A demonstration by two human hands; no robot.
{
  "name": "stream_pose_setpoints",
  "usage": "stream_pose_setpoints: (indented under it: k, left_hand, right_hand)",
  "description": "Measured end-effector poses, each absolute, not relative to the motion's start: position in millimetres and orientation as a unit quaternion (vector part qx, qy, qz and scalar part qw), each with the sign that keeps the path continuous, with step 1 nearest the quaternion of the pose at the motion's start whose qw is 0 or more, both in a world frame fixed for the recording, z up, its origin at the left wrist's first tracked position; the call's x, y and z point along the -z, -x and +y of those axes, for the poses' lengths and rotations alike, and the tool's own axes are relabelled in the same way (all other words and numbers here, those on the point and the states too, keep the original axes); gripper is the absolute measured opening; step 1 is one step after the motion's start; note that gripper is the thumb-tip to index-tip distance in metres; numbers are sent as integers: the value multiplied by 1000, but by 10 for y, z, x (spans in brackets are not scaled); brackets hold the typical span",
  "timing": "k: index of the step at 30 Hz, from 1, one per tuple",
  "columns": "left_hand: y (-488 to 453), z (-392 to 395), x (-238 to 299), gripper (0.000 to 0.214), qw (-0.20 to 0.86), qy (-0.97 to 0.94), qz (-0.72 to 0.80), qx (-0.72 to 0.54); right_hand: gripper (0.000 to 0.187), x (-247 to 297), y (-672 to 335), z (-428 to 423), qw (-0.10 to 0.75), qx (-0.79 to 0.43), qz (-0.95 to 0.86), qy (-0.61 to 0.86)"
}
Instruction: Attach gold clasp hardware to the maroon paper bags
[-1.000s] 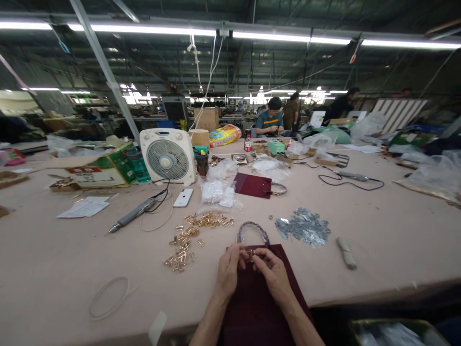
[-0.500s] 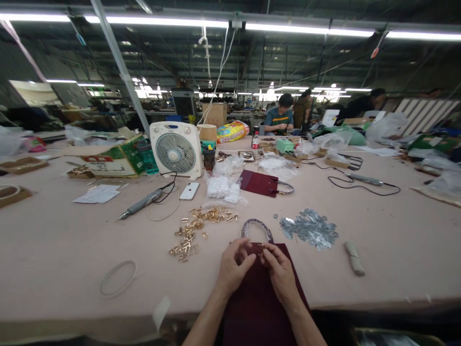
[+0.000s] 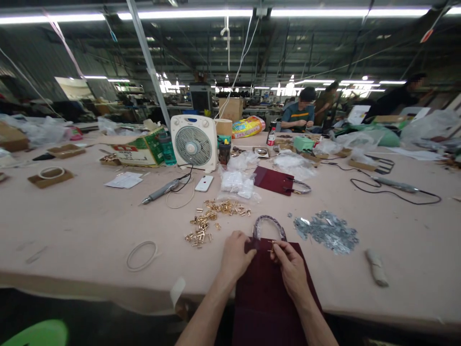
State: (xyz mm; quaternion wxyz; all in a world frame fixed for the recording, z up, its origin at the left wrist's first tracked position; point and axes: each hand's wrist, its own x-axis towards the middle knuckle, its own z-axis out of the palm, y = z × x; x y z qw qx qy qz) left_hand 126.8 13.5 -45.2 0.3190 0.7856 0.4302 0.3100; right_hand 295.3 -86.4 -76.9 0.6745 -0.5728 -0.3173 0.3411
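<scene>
A burgundy bag piece (image 3: 268,293) lies over the table's front edge, its arched handle (image 3: 270,218) in clear wrap pointing away from me. My left hand (image 3: 236,257) grips its upper left corner, thumb on the front and fingers partly hidden. Between thumb and fingertips, my right hand (image 3: 290,266) pinches a small gold metal fitting (image 3: 272,246) just above the top edge of the bag piece. Whether the fitting touches the fabric I cannot tell. Loose gold fittings (image 3: 203,223) are scattered to the left, and a heap of flat silver metal pieces (image 3: 327,231) is on the right.
Farther back lie a second burgundy bag piece (image 3: 273,180), plastic packets (image 3: 236,183), a phone (image 3: 204,183) and a fan (image 3: 194,143). Corded tools rest left (image 3: 160,192) and right (image 3: 396,184). A cloth roll (image 3: 376,268) is at right; a co-worker (image 3: 298,115) sits opposite.
The view has swung left, so everything sits farther right. My left hand has drawn away from the right one and closed on the bag piece's corner. My right hand still pinches the gold fitting.
</scene>
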Motion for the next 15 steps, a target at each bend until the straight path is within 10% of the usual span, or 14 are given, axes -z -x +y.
stream_pose_setpoints:
  k: [8,15]
  left_hand:
    - [-1399,61,547,24,343,-723,449,-398]
    - [-1440,9,534,34,593,-536,399,-450]
  right_hand:
    - [47,667,-2952,-849,679,-325,-316,578]
    - [43,650,-3008,-827,697,-335,-302,558]
